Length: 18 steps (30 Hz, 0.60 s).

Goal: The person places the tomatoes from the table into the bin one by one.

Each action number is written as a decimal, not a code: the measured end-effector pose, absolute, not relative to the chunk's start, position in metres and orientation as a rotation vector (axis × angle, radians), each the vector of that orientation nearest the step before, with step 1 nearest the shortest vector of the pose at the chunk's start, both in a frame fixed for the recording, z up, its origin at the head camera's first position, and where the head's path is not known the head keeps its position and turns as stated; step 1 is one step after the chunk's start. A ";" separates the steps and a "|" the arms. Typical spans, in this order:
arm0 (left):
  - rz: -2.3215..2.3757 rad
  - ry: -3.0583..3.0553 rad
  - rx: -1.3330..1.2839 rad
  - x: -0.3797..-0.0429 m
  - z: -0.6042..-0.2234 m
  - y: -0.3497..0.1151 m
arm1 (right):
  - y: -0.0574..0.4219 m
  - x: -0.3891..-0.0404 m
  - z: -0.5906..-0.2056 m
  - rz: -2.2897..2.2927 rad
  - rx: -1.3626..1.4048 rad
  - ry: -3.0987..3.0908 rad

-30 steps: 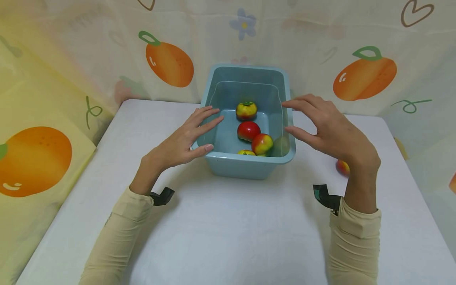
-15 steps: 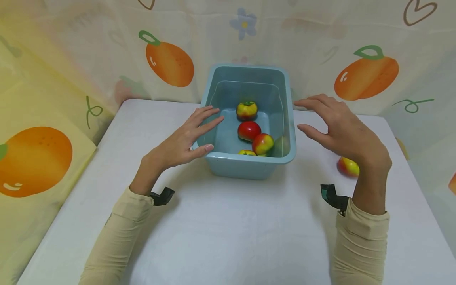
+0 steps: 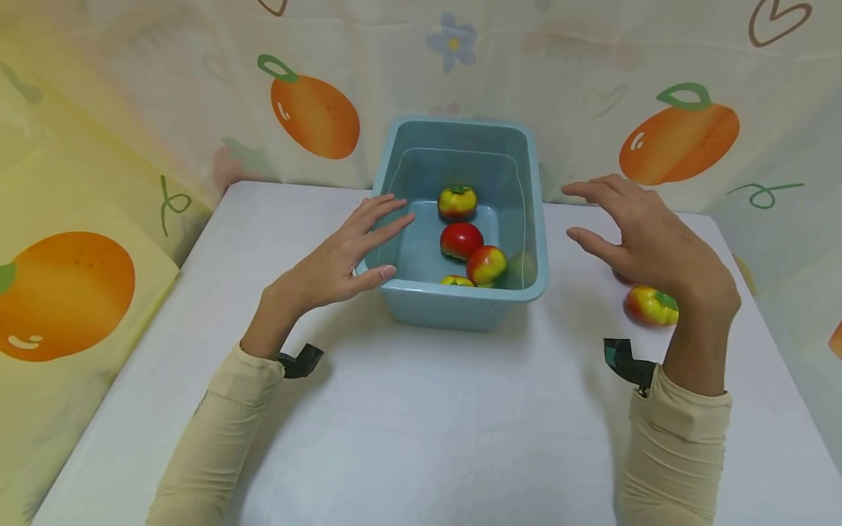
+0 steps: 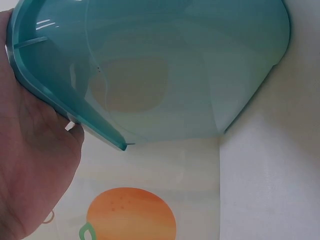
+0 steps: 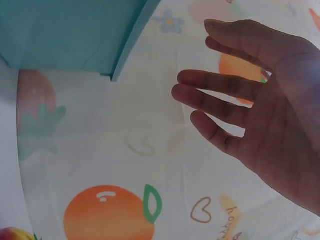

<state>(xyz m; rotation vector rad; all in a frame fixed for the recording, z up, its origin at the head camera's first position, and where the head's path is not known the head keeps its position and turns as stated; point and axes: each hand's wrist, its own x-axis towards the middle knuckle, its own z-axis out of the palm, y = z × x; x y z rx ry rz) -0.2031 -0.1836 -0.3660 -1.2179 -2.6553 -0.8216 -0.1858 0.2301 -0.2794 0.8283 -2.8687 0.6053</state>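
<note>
A light blue plastic bin [image 3: 463, 296] stands at the back of the table. Inside it lie a yellow-topped fruit [image 3: 457, 201], a red fruit [image 3: 460, 239], a red-and-yellow fruit [image 3: 487, 264] and another, mostly hidden behind the front wall. My left hand [image 3: 335, 256] rests on the bin's left rim, fingers spread and fairly straight. To the right of the bin my right hand [image 3: 651, 237] hovers with relaxed fingers and nothing in it. Below that hand, a red-and-yellow fruit [image 3: 650, 305] with a green top lies on the table, and a darker one peeks out behind the hand.
A white cloth covers the table [image 3: 473, 424]. Close behind the bin hangs a pale curtain [image 3: 526, 66] printed with oranges, and a yellowish one [image 3: 59, 409] hangs along the left side.
My right hand has moved rightward, from over the bin's right rim to beside it, uncovering more of the fruit on the table. The left hand has stayed put.
</note>
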 end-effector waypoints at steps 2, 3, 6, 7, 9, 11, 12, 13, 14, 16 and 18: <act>-0.820 -2.658 -1.217 -0.203 -0.365 -0.183 | 0.234 -0.186 -0.279 0.602 0.806 -2.884; -0.819 -2.659 -1.216 -0.203 -0.365 -0.183 | 0.236 -0.185 -0.278 0.596 0.794 -2.888; -0.818 -2.659 -1.218 -0.203 -0.365 -0.184 | 0.243 -0.185 -0.278 0.573 0.757 -2.900; -0.819 -2.657 -1.220 -0.204 -0.365 -0.184 | 0.245 -0.185 -0.277 0.561 0.738 -2.912; -0.818 -2.654 -1.223 -0.204 -0.365 -0.184 | 0.249 -0.185 -0.278 0.540 0.696 -2.935; -0.820 -2.650 -1.227 -0.204 -0.365 -0.184 | 0.254 -0.186 -0.278 0.516 0.651 -2.965; -0.821 -2.650 -1.227 -0.203 -0.365 -0.184 | 0.256 -0.187 -0.279 0.502 0.631 -2.978; -0.821 -2.648 -1.228 -0.203 -0.365 -0.184 | 0.259 -0.188 -0.279 0.487 0.618 -2.987; -0.821 -2.648 -1.228 -0.203 -0.365 -0.184 | 0.261 -0.189 -0.280 0.476 0.599 -3.000; -0.822 -2.646 -1.230 -0.203 -0.366 -0.184 | 0.266 -0.191 -0.281 0.450 0.568 -3.024; -0.821 -2.645 -1.228 -0.203 -0.366 -0.184 | 0.271 -0.195 -0.283 0.424 0.544 -3.049</act>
